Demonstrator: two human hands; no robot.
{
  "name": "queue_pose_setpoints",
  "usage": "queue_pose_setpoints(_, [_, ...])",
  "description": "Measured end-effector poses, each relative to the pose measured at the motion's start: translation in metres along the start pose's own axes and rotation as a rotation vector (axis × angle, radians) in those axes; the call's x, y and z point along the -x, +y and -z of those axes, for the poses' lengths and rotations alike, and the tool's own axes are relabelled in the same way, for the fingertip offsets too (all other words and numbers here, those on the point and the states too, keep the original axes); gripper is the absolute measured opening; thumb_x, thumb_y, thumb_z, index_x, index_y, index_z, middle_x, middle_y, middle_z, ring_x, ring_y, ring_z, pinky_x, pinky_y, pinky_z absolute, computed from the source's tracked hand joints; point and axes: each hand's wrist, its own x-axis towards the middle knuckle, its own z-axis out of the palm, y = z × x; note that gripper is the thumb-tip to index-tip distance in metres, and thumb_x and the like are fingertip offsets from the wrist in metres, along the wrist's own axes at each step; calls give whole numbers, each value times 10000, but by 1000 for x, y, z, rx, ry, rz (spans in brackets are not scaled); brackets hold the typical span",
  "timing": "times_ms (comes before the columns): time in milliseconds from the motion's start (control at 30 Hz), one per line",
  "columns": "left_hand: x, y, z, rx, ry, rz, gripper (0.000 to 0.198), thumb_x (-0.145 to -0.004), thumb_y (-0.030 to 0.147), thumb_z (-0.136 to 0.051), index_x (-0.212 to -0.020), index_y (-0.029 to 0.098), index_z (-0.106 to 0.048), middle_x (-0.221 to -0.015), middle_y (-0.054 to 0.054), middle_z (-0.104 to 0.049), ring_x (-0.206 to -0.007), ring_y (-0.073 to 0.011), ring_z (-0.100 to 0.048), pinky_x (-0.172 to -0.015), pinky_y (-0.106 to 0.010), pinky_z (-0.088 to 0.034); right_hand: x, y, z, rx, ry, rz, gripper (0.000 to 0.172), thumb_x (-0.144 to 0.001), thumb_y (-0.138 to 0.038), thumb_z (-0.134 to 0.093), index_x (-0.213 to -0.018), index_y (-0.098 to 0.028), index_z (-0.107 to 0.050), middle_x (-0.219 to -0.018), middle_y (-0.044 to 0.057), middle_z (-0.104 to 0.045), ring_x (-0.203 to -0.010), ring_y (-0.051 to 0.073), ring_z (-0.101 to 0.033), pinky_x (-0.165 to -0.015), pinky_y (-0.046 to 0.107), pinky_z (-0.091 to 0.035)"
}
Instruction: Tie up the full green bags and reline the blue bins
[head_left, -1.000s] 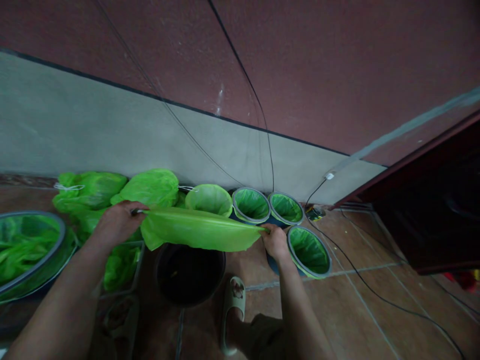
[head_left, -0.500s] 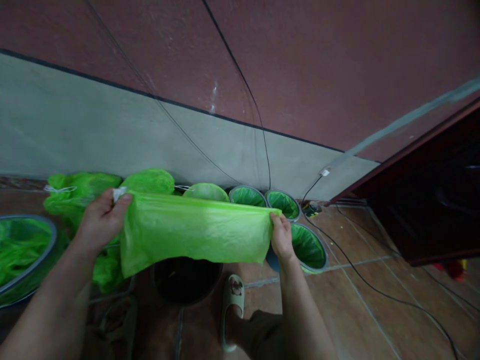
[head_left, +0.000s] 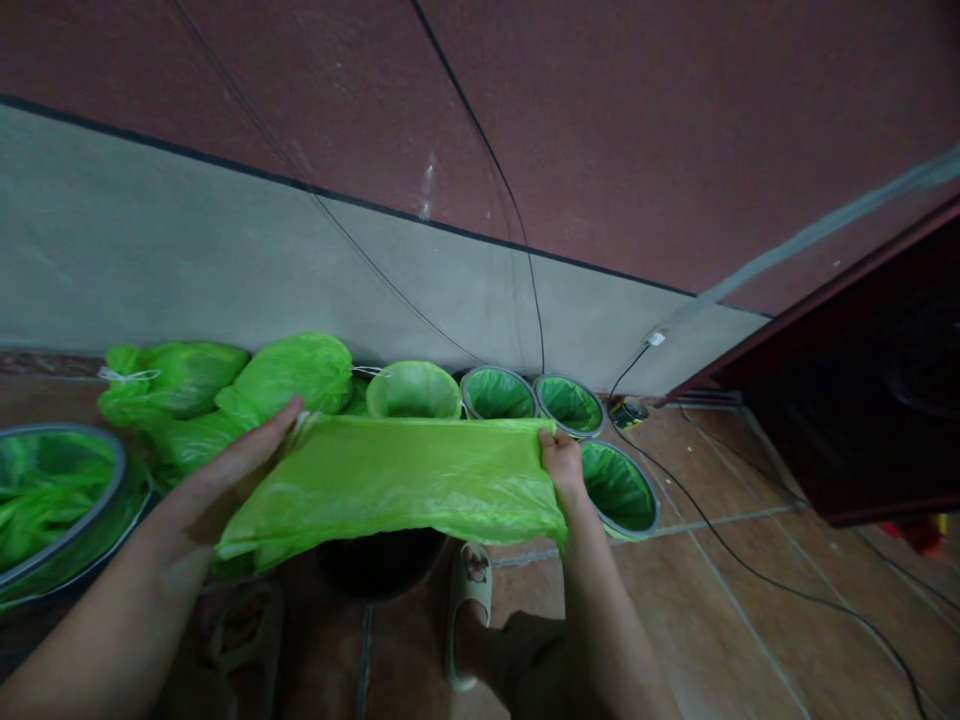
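Observation:
A green plastic trash bag (head_left: 405, 480) is stretched sideways between my hands, its top edge taut and its lower edge hanging loose. My left hand (head_left: 251, 465) holds the left end; one finger points up along the edge and the others are hidden by the plastic. At the other top corner, my right hand (head_left: 562, 462) pinches the bag between thumb and fingers. Below the bag stands a dark bin (head_left: 379, 568), partly covered by it.
Green-lined bins stand along the wall, including a pale green one (head_left: 414, 390) and a grey-rimmed one (head_left: 619, 488). Tied green bags (head_left: 176, 378) lie at left beside a large lined bin (head_left: 67, 500). A black cable (head_left: 720, 555) crosses the tiled floor.
The bag's left end has come inward and its top edge sits slightly lower. My left hand has shifted right, its fingers now mostly behind the plastic. My right hand keeps its pinch.

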Motion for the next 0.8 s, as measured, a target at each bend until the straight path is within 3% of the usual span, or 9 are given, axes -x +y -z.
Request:
queue_pose_setpoints(100, [2, -3, -6, 32, -207, 84, 598, -688, 595, -716, -1133, 197, -686, -969, -112, -773, -906, -302, -729, -785, -394, -597, -6, 7, 6, 16, 67, -30, 364, -755, -523, -493, -599, -201, -554, -563, 55, -609, -575, 204, -540, -570, 302, -373])
queue_pose_setpoints(200, [2, -6, -7, -43, -143, -42, 785, -580, 330, -848, -1313, 282, -571, -1127, -68, -747, -1000, -280, -714, -797, -340, -599, -9, 12, 10, 39, 114, -59, 322, -771, -457, -504, -565, -211, -527, -546, 50, -600, -562, 207, -548, -566, 305, -378])
queue_pose_setpoints(267, [2, -9, -8, -87, -111, -54, 937, -498, 245, -876, -1361, 311, -520, -1151, -66, -733, -985, -298, -715, -766, -346, -606, -10, 11, 11, 37, 125, -79, 307, -777, -424, -525, -554, -214, -519, -541, 49, -598, -587, 219, -569, -577, 309, -394])
queue_pose_setpoints(333, [2, -8, -9, -109, -78, -79, 961, -467, 211, -872, -1355, 317, -520, -1132, -64, -729, -946, -294, -718, -735, -335, -604, -8, 5, 11, -28, 115, -130, 303, -784, -418, -554, -563, -213, -526, -556, 53, -612, -641, 237, -602, -600, 314, -425])
queue_pose_setpoints(400, [0, -5, -8, -102, 0, -136, 920, -477, 203, -850, -1331, 324, -530, -1095, -46, -727, -899, -260, -717, -703, -307, -594, -1, -6, 9, -208, 43, -260, 314, -813, -459, -557, -632, -202, -573, -618, 66, -659, -703, 253, -642, -633, 325, -471])
queue_pose_setpoints(500, [-5, 2, -1, -53, 110, -233, 884, -498, 197, -815, -1320, 316, -512, -1010, -2, -721, -798, -201, -706, -651, -282, -576, 16, -24, 5, -578, -273, -485, 435, -869, -584, -477, -841, -188, -656, -777, 92, -733, -806, 264, -695, -696, 360, -538])
queue_pose_setpoints(600, [-8, 8, 9, 6, 166, -261, 834, -486, 190, -812, -1267, 277, -531, -897, 30, -710, -697, -166, -680, -610, -270, -554, 33, -35, 1, -766, -583, -493, 410, -813, -565, -608, -992, -201, -664, -920, 83, -758, -872, 244, -714, -733, 353, -565])
queue_pose_setpoints(667, [-9, 12, 13, 39, 215, -252, 752, -470, 194, -819, -1177, 258, -569, -824, 44, -701, -661, -154, -664, -597, -257, -533, 40, -35, -1, -769, -621, -438, 462, -689, -408, -777, -1087, -226, -632, -970, 49, -761, -825, 220, -721, -694, 324, -570])
queue_pose_setpoints(800, [-7, 17, 17, 62, 258, -261, 600, -398, 216, -830, -954, 231, -603, -751, 55, -690, -660, -157, -651, -605, -258, -517, 40, -29, -5, -699, -474, -371, 893, -504, -131, -813, -1331, -238, -493, -818, -17, -755, -646, 187, -700, -590, 277, -543])
